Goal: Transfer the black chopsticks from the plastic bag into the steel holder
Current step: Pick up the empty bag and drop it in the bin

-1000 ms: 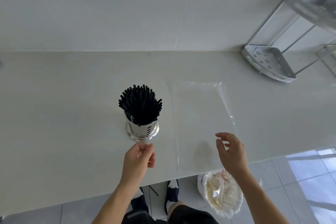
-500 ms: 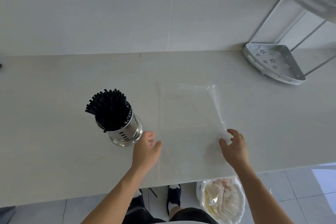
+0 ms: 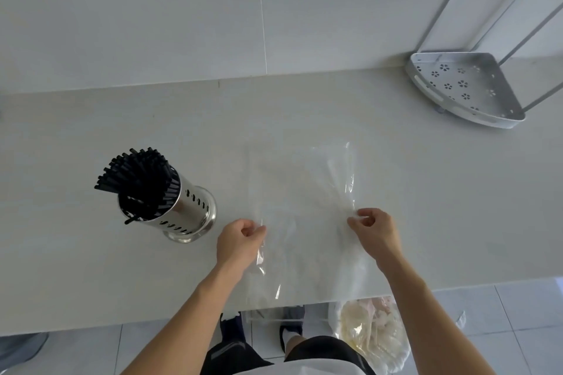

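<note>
A bundle of black chopsticks (image 3: 138, 178) stands in the perforated steel holder (image 3: 185, 211) on the left of the pale counter. The clear plastic bag (image 3: 304, 198) lies to its right, looks empty, and its near end hangs over the counter's front edge. My left hand (image 3: 240, 242) pinches the bag's left edge. My right hand (image 3: 373, 231) pinches its right edge. Between the hands the plastic is lifted and wrinkled.
A white perforated corner rack (image 3: 463, 91) stands on thin legs at the back right of the counter (image 3: 91, 268). A tiled wall rises behind. Below the front edge, on the floor, sits a white bag (image 3: 371, 335) with pale contents, beside my feet.
Both hands have closed on the bag's side edges and raised it slightly; before they hovered open over it. The view has shifted, so the holder sits farther left.
</note>
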